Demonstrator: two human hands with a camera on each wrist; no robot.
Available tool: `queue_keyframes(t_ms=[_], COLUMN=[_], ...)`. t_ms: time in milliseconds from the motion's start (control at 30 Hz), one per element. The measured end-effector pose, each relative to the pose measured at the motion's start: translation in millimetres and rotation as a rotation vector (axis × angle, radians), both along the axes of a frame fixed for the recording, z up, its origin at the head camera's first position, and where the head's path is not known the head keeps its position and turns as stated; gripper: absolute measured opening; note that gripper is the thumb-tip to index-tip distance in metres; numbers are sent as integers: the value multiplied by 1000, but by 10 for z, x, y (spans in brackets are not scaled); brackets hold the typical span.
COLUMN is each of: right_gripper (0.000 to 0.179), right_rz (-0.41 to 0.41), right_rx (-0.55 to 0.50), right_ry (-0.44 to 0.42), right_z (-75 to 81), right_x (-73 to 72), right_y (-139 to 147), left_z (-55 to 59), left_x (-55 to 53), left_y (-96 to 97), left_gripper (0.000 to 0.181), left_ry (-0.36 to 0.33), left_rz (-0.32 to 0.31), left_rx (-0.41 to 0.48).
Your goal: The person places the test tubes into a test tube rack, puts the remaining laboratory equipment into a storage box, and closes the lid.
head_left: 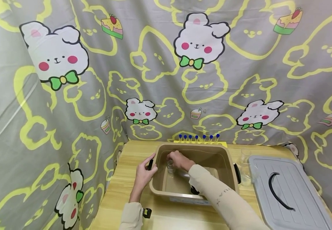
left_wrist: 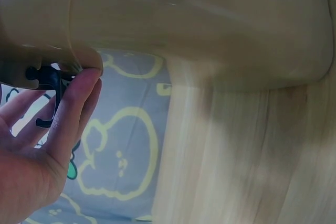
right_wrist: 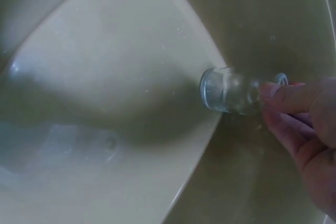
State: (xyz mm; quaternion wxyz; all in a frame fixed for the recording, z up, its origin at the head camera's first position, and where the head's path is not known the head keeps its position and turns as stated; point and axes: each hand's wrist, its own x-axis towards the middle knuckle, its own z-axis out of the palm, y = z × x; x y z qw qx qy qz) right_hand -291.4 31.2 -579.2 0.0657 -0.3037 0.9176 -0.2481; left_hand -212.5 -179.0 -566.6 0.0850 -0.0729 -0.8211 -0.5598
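Note:
A small clear glass bottle [right_wrist: 236,92] is inside the brown plastic storage box [head_left: 163,192], near its left end. My right hand [head_left: 180,160] reaches into the box and pinches the bottle's upper part between thumb and fingers. In the right wrist view the bottle's base is by the corner where floor and wall meet; whether it touches is unclear. At the box's left end, my left hand [head_left: 145,174] touches the rim beside a black handle clip [left_wrist: 50,85], its fingers fairly straight. The right forearm hides part of the box's interior.
Behind the box stands a yellow rack [head_left: 224,144] with several blue-capped tubes [head_left: 196,138]. Clear glassware [head_left: 245,166] is on the right, beside a grey lid [head_left: 292,188] with a black handle. A patterned curtain [head_left: 160,80] surrounds the wooden table [head_left: 117,188].

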Motion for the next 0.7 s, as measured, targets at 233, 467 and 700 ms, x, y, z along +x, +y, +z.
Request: queue_keyframes(t_ms=[233,467,700], right_gripper=[28,30,41], right_rz=[47,69,-14], right_rx=[23,64,81], right_ry=[-28,-93,-126], right_z=[213,622,1003], right_x=[23,162,368], right_y=[36,224,505], left_z=[3,12,14], left_x=[-5,0,20], left_y=[3,25,33], left_gripper=[54,53,52], left_ry=[-25,-25,-23], left_rz=[13,19,30], left_rx=[-1,11,28])
